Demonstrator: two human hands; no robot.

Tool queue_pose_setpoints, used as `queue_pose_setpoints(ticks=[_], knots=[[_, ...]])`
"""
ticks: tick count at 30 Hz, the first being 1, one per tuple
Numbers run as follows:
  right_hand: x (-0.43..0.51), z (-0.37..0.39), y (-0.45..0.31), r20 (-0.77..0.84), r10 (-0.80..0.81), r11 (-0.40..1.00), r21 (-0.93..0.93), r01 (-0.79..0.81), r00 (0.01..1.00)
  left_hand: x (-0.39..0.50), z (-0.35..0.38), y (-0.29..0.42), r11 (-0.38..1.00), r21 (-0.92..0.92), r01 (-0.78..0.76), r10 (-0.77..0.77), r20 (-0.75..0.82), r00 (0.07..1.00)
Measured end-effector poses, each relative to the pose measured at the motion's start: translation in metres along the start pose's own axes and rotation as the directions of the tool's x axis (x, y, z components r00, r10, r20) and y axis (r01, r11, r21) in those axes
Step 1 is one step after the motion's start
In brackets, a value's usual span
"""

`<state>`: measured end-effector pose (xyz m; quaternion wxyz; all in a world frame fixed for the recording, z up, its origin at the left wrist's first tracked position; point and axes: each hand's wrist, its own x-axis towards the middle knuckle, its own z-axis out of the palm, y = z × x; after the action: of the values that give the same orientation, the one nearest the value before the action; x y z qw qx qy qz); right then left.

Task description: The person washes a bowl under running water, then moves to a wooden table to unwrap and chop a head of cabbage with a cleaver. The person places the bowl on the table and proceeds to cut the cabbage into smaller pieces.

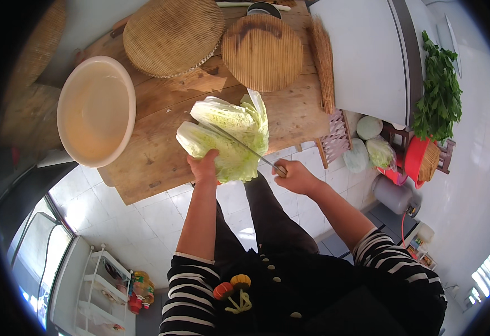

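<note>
A napa cabbage (228, 113) lies at the front of the wooden table, split lengthwise into two parts from its white stem end. Between the two parts runs the thin blade of a kitchen knife (247, 148), seen nearly edge-on and slanting down to the right. My right hand (297, 176) is closed around its wooden handle. On the nearer part of the cabbage, my left hand (203, 166) grips the side, thumb on top; its other fingers are hidden. The leafy end of the cabbage reaches over the table edge toward me.
A wooden table (152, 138) bears a pale plastic basin (96, 111) at left. Farther back lie a woven basket (173, 35) and a round slatted lid (262, 54). A straw whisk broom (323, 63) lies along the right edge. White cabinet (362, 54) stands at right, near leafy greens (437, 90).
</note>
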<state>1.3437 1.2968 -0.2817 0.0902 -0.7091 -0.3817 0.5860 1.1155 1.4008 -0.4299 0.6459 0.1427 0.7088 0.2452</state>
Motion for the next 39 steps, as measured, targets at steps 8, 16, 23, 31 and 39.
queue_pose_setpoints(ticks=[8,16,23,31,39], knots=[[0.010,0.045,0.087,-0.101,0.025,0.990,-0.136,-0.039,0.995,-0.004,0.005,0.000,0.997,0.000,-0.071,0.071,-0.084,0.994],[0.084,0.064,0.069,-0.119,0.094,0.981,-0.156,-0.112,0.989,0.002,-0.001,-0.007,0.996,-0.054,-0.065,0.065,0.001,0.998],[0.107,0.046,0.080,-0.150,0.007,0.988,-0.149,-0.029,0.989,-0.006,-0.025,0.002,0.989,-0.144,-0.029,0.049,0.139,0.989],[0.111,0.020,0.076,-0.144,0.030,0.982,-0.182,-0.056,0.989,0.038,-0.108,0.060,0.999,0.032,0.016,-0.026,0.347,0.937],[0.115,0.017,0.082,-0.138,0.074,0.984,-0.151,-0.094,0.988,0.056,-0.083,0.160,0.765,0.554,-0.329,0.030,0.480,0.877]])
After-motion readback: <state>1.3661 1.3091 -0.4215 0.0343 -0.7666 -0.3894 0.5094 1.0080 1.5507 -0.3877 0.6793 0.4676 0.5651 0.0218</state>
